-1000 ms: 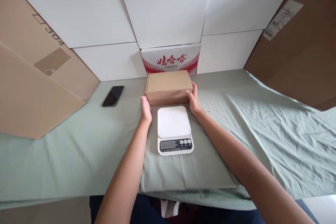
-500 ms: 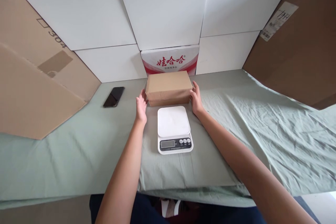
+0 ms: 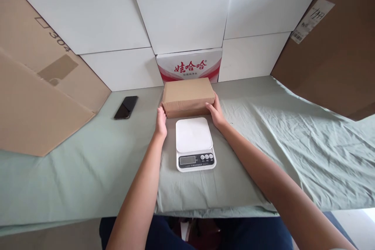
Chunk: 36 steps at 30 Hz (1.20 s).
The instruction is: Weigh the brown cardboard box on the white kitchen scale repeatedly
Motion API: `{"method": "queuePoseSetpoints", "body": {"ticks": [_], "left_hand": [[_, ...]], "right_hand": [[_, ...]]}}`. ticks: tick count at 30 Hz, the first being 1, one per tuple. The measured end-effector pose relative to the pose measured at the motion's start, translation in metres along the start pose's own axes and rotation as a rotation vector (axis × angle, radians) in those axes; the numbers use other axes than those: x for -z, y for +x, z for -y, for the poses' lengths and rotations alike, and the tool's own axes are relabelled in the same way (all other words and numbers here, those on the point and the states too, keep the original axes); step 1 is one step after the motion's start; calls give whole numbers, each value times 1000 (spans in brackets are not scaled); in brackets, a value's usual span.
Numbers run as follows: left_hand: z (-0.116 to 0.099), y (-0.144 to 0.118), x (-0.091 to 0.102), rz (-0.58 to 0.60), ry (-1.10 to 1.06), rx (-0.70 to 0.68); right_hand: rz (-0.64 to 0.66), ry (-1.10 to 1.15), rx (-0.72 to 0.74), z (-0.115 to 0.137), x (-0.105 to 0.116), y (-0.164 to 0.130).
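A closed brown cardboard box [image 3: 187, 93] lies on the green cloth just behind a white kitchen scale [image 3: 193, 136]. My left hand [image 3: 161, 122] is pressed to the box's left end, its thumb up and its other fingers partly hidden along that side. Around the right end wraps my right hand [image 3: 216, 111], thumb on the front face and fingers behind the corner. The box is held between both hands. On the scale's platform there is nothing, and its small display looks blank.
A black phone [image 3: 125, 107] lies to the left on the green cloth [image 3: 102, 172]. White boxes [image 3: 184, 15] and a red-and-white printed carton [image 3: 190, 64] form a wall behind. Large brown cardboard panels stand at the left [image 3: 38, 97] and right [image 3: 319, 62].
Both hands have closed in on the box's ends. My left hand moved right against its side, and my right thumb slid onto the front face. The box stays in place.
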<state>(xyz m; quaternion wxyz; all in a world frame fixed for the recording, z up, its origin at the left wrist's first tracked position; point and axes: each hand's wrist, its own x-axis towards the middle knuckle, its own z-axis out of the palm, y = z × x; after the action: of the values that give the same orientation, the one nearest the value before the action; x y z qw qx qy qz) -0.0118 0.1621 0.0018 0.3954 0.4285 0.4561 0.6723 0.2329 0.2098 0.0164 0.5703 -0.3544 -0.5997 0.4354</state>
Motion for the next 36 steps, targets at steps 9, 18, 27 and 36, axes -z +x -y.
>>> {"method": "queuePoseSetpoints", "body": {"ticks": [9, 18, 27, 36], "left_hand": [[-43, -43, -1, 93, 40, -239], [-56, -157, 11, 71, 77, -222], [-59, -155, 16, 24, 98, -132], [-57, -155, 19, 25, 62, -112]], "right_hand": [[86, -15, 159, 35, 10, -23], [122, -159, 155, 48, 34, -126], [111, -176, 146, 50, 25, -125], [73, -205, 157, 50, 26, -128]]}}
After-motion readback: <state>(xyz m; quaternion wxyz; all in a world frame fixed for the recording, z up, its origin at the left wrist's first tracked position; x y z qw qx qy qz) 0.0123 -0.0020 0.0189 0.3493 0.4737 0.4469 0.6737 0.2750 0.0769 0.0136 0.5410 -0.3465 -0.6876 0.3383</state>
